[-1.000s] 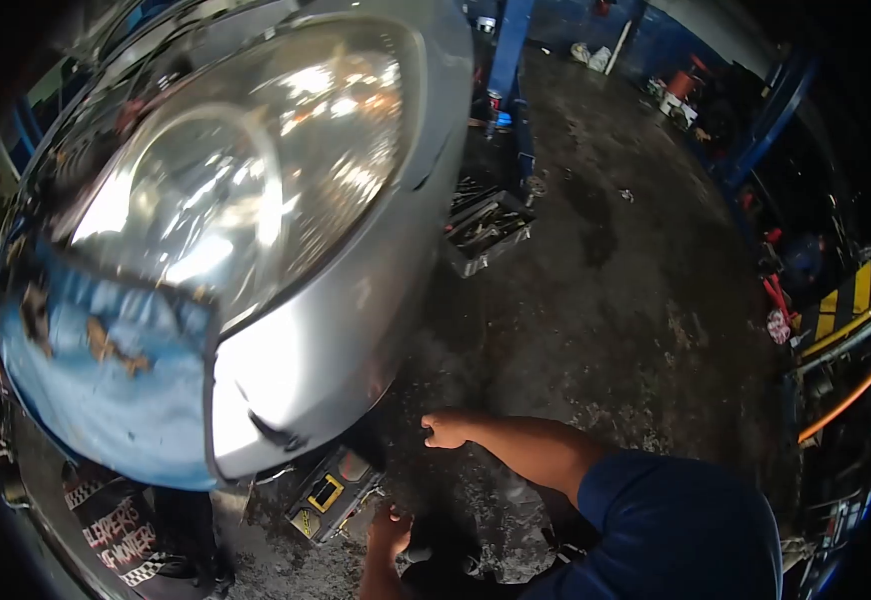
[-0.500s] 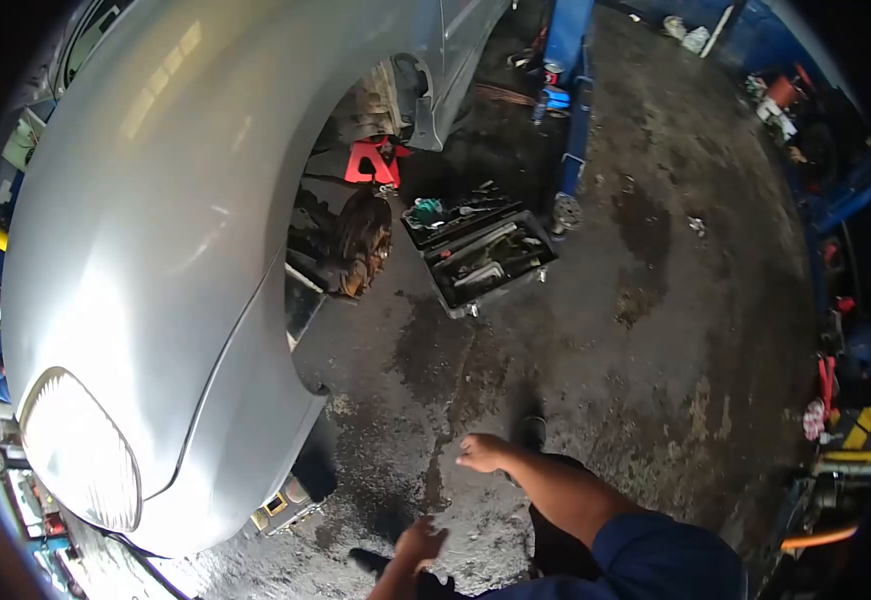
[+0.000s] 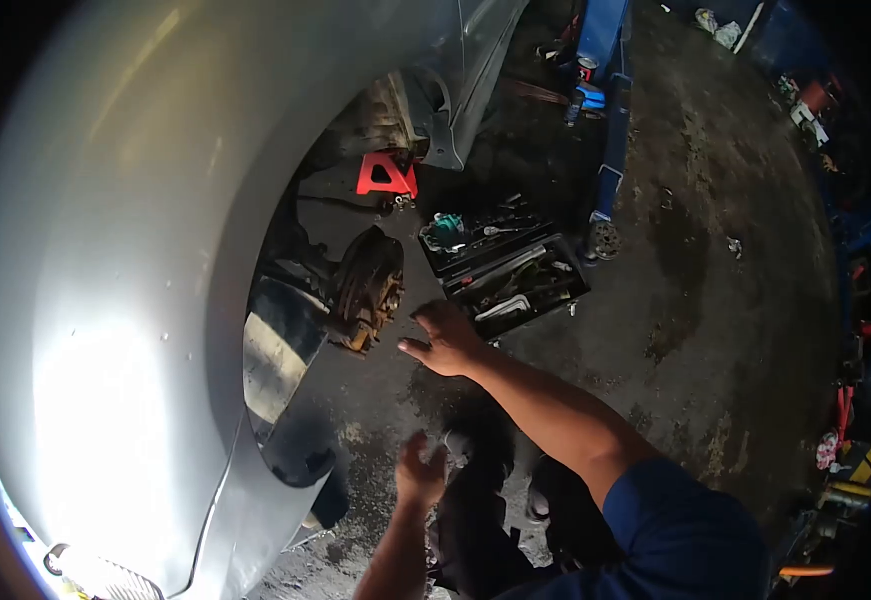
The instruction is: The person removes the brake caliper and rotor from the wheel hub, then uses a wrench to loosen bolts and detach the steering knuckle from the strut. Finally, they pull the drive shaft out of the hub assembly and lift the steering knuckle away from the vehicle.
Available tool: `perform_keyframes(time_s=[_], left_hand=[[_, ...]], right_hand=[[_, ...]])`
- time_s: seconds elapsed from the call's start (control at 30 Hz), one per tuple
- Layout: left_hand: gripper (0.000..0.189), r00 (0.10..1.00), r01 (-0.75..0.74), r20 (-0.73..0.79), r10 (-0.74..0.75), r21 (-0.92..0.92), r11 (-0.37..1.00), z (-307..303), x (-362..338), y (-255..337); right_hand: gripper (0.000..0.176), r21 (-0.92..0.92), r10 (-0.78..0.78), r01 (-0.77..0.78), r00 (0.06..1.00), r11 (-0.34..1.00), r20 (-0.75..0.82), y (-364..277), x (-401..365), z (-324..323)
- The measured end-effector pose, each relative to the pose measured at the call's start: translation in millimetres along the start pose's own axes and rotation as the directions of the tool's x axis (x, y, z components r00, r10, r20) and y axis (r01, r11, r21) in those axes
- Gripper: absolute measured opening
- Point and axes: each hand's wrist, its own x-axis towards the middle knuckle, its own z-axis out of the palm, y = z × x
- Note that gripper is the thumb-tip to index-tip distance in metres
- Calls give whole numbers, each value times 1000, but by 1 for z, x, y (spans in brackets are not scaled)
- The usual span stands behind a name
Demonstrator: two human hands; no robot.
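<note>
Brake hub (image 3: 368, 290) sits in the open wheel arch of the silver car (image 3: 136, 300), rusty and without a wheel. Compared with half a second ago, the right hand (image 3: 446, 340) has moved up from the bare floor and is now just beside the hub, at its 4 o'clock. The open tool case (image 3: 511, 270) is at the hand's 1 o'clock. Its fingers are loosely spread, point to 9 o'clock and hold nothing. The left hand (image 3: 421, 470) has also come higher, at 6 o'clock from the right one. It is blurred, but its fingers seem open and empty. A red jack stand (image 3: 386, 175) stands at the hub's 12 o'clock.
</note>
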Motion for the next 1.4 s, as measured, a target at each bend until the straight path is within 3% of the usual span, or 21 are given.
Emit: perform_keyframes(time_s=[0.13,0.17,0.27,0.33,0.4,0.47,0.53,0.6,0.63,0.67,0.73,0.83,0.87,0.93,1.07,1.13,1.2,1.23,1.27,1.3,1.4], left_hand=[[54,948,-103,-285,143,153,983,-14,91,-19],[54,948,-93,-288,135,155,983,-18,108,-21],[58,904,-81,-404,139,158,984,-20,136,-20],[60,866,-55,-499,40,-16,998,-16,153,-19],[62,832,-72,-553,34,-47,996,-12,168,-26],[61,726,-289,-674,134,-122,950,-7,189,-32],[64,672,-326,-727,137,-125,937,0,201,-32],[68,680,-452,-707,197,-192,871,8,206,-23],[72,733,-414,-671,110,-312,855,10,199,-8],[74,688,-430,-686,238,-120,895,12,208,-23],[80,635,-487,-735,237,-142,862,19,211,-13],[88,596,-395,-756,270,16,918,20,220,-12],[87,668,-328,-708,231,-1,945,23,213,-9],[94,682,-219,-694,231,107,970,23,204,2],[97,678,-187,-689,256,175,967,22,200,2],[97,703,-232,-679,214,65,971,19,199,4],[95,702,-218,-685,194,52,974,20,205,-5],[96,635,-304,-735,238,46,952,22,214,-14],[97,562,-391,-780,274,42,920,24,222,-22],[96,559,-388,-785,268,38,921,24,224,-21],[98,600,-230,-770,216,93,969,18,217,2]], right_hand=[[64,-50,-191,184,952,982,-238,4,62,4],[64,-70,-261,251,919,965,-297,8,79,7],[61,-81,-376,372,863,925,-337,7,127,0],[61,-120,-442,427,837,896,-322,12,155,13],[61,-152,-514,492,799,857,-311,15,177,24],[56,-102,-555,545,824,832,-119,18,191,29],[48,-70,-593,596,768,800,-240,18,197,37],[46,-65,-637,653,706,755,-310,18,200,37],[44,-68,-660,682,672,729,-337,17,201,36],[44,-67,-662,682,674,728,-329,16,200,35],[45,-45,-631,649,717,759,-295,16,200,35],[46,-39,-597,615,746,787,-294,20,203,45],[47,-20,-631,672,686,741,-362,20,207,48],[49,-49,-651,688,657,724,-379,21,209,51],[51,-57,-631,652,702,756,-331,21,208,46],[52,-59,-588,590,783,806,-204,17,205,39],[48,-72,-581,580,787,811,-206,15,202,40],[45,-94,-577,571,791,816,-202,16,203,40],[42,-102,-583,575,786,812,-208,18,201,42],[42,-129,-627,616,741,777,-242,20,201,43],[43,-164,-695,678,676,717,-245,24,206,43]])
